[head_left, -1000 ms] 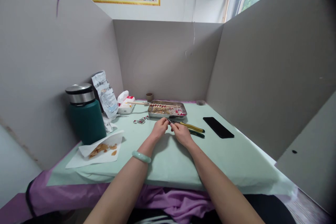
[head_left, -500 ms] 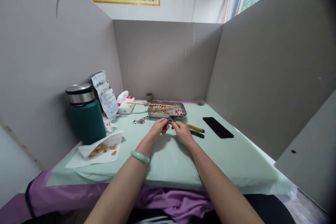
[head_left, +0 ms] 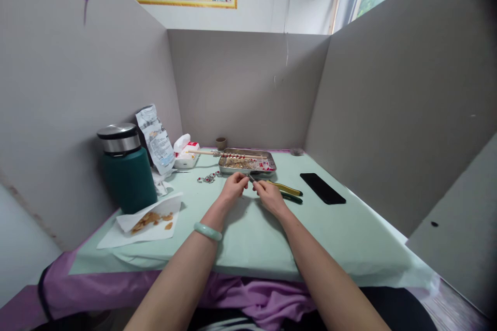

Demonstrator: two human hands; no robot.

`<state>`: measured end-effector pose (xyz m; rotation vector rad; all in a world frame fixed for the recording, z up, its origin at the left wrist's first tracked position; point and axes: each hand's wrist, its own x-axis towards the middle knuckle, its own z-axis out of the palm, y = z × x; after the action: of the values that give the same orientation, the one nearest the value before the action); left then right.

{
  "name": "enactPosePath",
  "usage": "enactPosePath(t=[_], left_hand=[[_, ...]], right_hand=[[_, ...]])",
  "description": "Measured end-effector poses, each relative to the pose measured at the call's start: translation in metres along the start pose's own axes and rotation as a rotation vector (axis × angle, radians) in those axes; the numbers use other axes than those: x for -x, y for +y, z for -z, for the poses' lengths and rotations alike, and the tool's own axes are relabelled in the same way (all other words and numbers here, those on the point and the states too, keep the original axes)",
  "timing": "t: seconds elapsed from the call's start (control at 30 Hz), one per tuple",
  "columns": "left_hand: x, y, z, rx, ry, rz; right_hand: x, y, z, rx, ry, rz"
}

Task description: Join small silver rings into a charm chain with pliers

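My left hand (head_left: 234, 186), with a pale green bangle (head_left: 207, 231) on its wrist, is closed in a pinch; whatever its fingertips hold is too small to name. Facing it, my right hand (head_left: 268, 195) grips a thin metal tool (head_left: 250, 178) whose tip points at the left fingertips. The tool's kind is unclear. Pliers (head_left: 289, 190) with yellow and dark green handles lie just beyond my right hand, their head partly hidden. Behind both hands stands a metal tray (head_left: 248, 171) of gold, red and clear beads. A beaded chain (head_left: 209, 178) lies left of the tray.
A beaded wooden stick (head_left: 202, 152) rests across the tray. Leftward are a green flask (head_left: 130, 181), a silver pouch (head_left: 155, 137), a tissue pack (head_left: 187, 156) and paper (head_left: 124, 235) with brown flakes. A black phone (head_left: 322, 188) lies right. Partition walls (head_left: 248, 88) enclose the table.
My hands have drawn slightly apart at the fingertips. More of the metal tool's tip shows between them. Everything else on the table stays put.
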<state>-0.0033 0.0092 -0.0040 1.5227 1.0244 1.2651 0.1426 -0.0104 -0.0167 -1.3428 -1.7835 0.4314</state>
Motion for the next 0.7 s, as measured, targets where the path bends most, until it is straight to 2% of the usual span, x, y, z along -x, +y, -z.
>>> enactPosePath(t=[0.2,0.4,0.7], left_hand=[[-0.002,-0.0042,-0.0007,-0.068,0.001,-0.02],[-0.0034,-0.0037,-0.0007,-0.037,-0.004,-0.017],[0.0013,0.0007,0.0019,0.258,-0.134,0.03]], right_hand=[[0.0011,0.0001,-0.0012,0.028,-0.007,0.015],[0.0011,-0.0015,0.0,-0.014,-0.025,-0.009],[0.0003,0.0026,-0.0017,-0.268,-0.131,-0.055]])
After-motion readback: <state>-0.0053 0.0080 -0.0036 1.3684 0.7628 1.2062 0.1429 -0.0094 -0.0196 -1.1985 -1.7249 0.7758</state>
